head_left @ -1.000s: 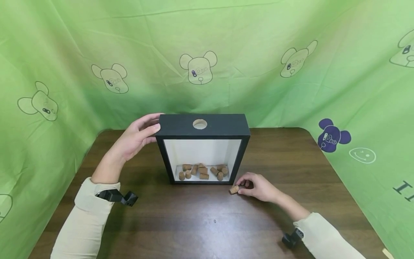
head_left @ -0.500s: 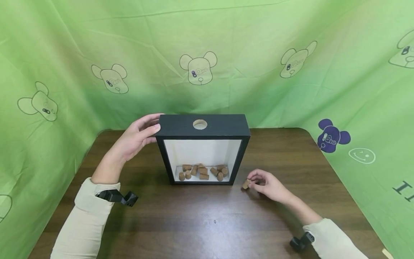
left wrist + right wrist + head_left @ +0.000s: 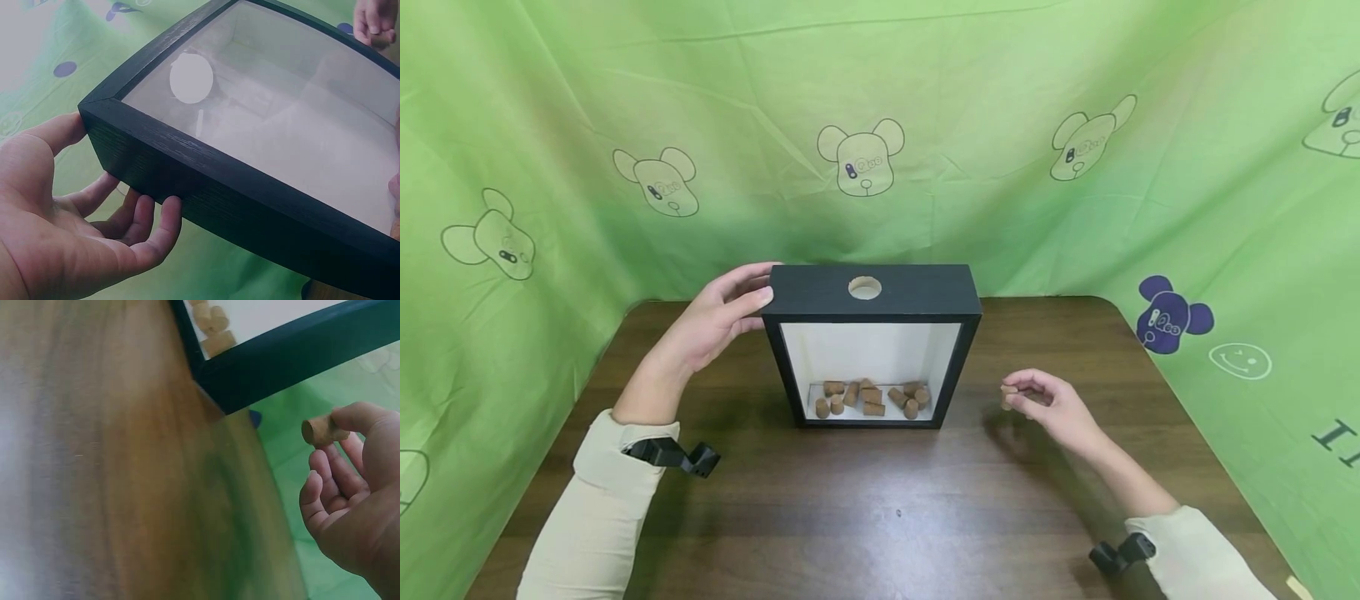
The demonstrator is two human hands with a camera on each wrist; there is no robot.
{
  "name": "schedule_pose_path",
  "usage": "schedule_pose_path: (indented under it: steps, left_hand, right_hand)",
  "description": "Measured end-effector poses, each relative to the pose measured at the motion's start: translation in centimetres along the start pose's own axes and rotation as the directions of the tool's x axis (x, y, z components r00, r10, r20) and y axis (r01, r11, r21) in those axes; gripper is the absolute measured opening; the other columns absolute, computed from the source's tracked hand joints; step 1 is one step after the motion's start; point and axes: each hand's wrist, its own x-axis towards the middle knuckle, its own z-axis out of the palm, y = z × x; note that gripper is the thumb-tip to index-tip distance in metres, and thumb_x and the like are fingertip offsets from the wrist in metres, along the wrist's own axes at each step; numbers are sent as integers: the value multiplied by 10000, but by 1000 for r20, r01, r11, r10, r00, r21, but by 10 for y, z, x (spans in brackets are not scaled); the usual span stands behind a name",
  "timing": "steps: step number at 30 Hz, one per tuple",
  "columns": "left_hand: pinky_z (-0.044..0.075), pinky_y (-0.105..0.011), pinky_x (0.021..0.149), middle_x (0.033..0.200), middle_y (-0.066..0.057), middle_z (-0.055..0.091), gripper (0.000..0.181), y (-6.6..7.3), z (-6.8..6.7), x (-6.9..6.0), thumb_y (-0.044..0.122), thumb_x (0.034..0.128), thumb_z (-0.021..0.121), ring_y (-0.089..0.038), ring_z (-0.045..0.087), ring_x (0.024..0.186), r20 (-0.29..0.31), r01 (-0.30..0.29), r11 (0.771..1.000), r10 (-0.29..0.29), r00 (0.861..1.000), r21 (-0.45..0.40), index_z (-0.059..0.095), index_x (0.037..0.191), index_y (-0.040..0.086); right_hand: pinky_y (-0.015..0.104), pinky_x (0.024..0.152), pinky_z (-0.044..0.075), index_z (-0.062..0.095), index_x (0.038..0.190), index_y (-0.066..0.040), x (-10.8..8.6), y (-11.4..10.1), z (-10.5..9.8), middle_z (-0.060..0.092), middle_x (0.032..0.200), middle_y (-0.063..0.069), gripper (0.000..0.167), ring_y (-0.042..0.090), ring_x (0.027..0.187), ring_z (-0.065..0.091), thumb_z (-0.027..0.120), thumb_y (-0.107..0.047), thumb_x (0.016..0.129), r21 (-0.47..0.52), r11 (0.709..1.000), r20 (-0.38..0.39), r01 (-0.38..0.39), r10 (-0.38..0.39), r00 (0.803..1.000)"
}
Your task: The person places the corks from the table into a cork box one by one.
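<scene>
A black shadow box (image 3: 874,290) with a clear front and a round hole (image 3: 865,288) in its top stands upright on the table. Several corks (image 3: 872,396) lie on its white floor. My left hand (image 3: 703,325) holds the box at its upper left corner; in the left wrist view the thumb and fingertips (image 3: 169,209) touch the frame's side. To the right of the box, my right hand (image 3: 1052,408) pinches a single cork (image 3: 320,430) between thumb and fingers, raised above the table. The remaining fingers are bent loosely beneath it in the right wrist view.
The brown wooden table (image 3: 880,533) has a small mark near its middle. A green cloth (image 3: 970,100) printed with bear heads hangs behind and at both sides. A pale object (image 3: 1298,587) shows at the lower right table edge.
My right hand has carried the cork from beside the box's lower right corner to the right and upward, off the table. My left hand and the box have not moved.
</scene>
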Motion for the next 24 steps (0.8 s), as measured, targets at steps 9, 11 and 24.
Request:
schedule_pose_path:
  steps: [9,11,24]
  left_hand:
    - [529,-254,891,1470,-125,421,555,0,-1,0,99,1041,514,-144,591,1107,-6,15,1000,-15,1000,15,336,1559,4]
    - [529,-254,891,1467,-125,422,557,0,0,0,97,1040,515,-144,591,1106,-5,16,1000,-16,1000,13,335,1559,3]
    - [527,-243,884,1459,-119,429,558,2,0,-1,103,1041,516,-136,590,1101,-5,18,1000,-18,1000,21,337,1560,4]
  right_hand:
    - [188,780,562,658,1244,61,8,-29,-21,731,1078,-115,293,38,920,692,674,-50,974,-64,996,-31,58,-60,998]
    - [184,785,560,672,1263,18,10,-38,-27,737,1099,-108,297,34,944,696,675,-57,976,-73,995,-31,68,-70,997]
    - [148,836,541,655,1339,-24,26,-97,-57,724,1159,-153,346,13,982,698,651,-58,995,-121,985,-35,120,-125,992]
